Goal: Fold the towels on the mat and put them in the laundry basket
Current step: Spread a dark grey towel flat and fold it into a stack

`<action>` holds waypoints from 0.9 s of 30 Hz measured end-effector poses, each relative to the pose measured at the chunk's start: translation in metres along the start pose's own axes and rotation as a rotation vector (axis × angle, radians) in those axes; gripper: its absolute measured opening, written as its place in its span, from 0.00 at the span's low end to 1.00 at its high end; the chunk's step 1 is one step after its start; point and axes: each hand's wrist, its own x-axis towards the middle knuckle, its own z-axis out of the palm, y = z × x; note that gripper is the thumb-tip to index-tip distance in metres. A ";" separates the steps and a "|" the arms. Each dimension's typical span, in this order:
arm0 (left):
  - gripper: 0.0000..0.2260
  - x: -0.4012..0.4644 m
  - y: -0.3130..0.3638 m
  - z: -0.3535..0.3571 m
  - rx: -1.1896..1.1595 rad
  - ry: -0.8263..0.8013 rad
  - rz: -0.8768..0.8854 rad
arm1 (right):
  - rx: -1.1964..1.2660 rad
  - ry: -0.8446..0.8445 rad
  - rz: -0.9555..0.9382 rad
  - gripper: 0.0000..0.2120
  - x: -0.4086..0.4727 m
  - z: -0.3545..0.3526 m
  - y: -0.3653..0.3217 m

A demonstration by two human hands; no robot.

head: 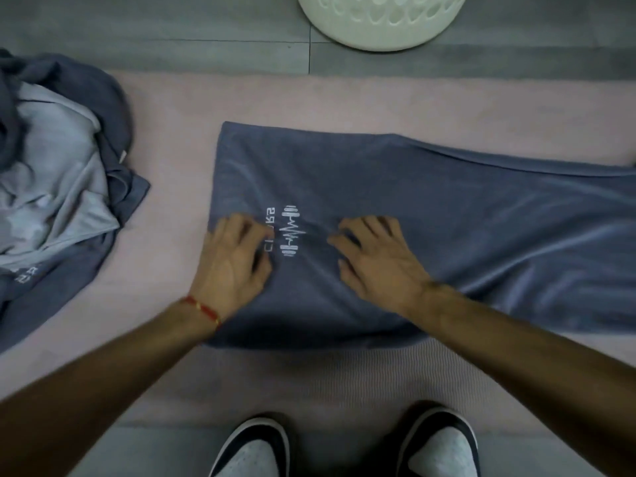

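A blue-grey towel (pixel 430 215) with a white logo lies spread across the pink mat (pixel 172 139), running off the right edge of the view. My left hand (pixel 234 259) rests on the towel's left part, fingers bent, just left of the logo. My right hand (pixel 375 253) presses on the towel just right of the logo, fingers bent against the cloth. Both hands are blurred. A heap of crumpled blue and pale grey towels (pixel 58 187) sits on the mat's left end. The white laundry basket (pixel 378 25) stands on the floor beyond the mat, cut off by the top edge.
Grey floor planks (pixel 172 32) lie beyond the mat. My two shoes (pixel 344 449) stand at the mat's near edge. A red thread band circles my left wrist.
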 end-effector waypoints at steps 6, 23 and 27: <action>0.14 -0.109 0.011 0.001 0.100 -0.195 0.281 | 0.078 -0.151 -0.224 0.13 -0.068 -0.008 -0.038; 0.18 -0.056 0.016 -0.056 0.388 -0.662 0.413 | 0.245 -0.188 0.140 0.20 -0.095 -0.032 -0.033; 0.22 0.003 0.086 -0.035 0.284 -0.627 0.533 | 0.269 0.064 0.540 0.19 -0.139 -0.039 0.020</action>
